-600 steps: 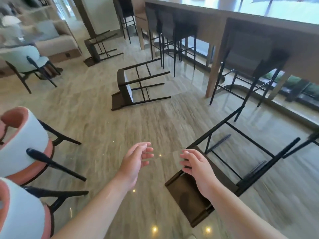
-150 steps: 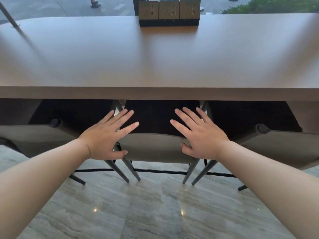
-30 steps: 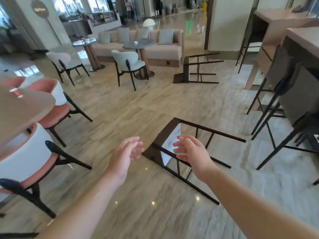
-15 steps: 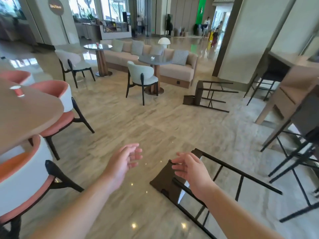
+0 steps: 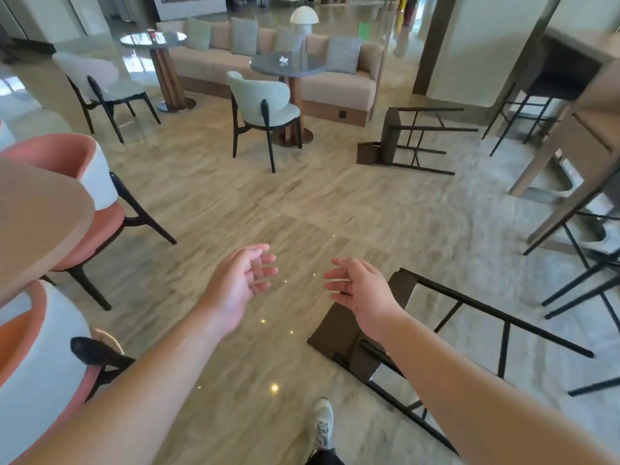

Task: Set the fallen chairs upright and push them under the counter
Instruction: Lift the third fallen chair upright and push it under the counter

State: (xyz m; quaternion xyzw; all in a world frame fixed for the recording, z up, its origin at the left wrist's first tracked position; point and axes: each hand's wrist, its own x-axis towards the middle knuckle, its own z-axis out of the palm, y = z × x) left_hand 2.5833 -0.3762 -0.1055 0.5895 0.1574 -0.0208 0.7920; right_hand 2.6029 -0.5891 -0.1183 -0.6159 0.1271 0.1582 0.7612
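Observation:
A fallen brown bar chair (image 5: pixel 339 344) lies on its side on the floor just right of my feet, black legs pointing right. My right hand (image 5: pixel 360 290) hovers over its seat back, fingers relaxed, holding nothing. My left hand (image 5: pixel 240 283) hangs to the left over bare floor, fingers loosely curled and empty. A second fallen bar chair (image 5: pixel 389 139) lies farther off near the sofa, legs also pointing right. The wooden counter (image 5: pixel 590 129) runs along the right edge, with upright black-legged bar chairs (image 5: pixel 583 280) tucked beneath it.
Pink-and-white armchairs (image 5: pixel 90 182) and a round tabletop (image 5: pixel 40 213) crowd the left side. Pale green chairs (image 5: pixel 265 102), round tables (image 5: pixel 288 67) and a beige sofa (image 5: pixel 335 85) stand at the back. My white shoe (image 5: pixel 322 424) is at the bottom. Polished floor stretches between.
The view has tilted down and moved closer; the near fallen chair now lies lower right under my right arm. Both hands stay empty and have drifted slightly apart.

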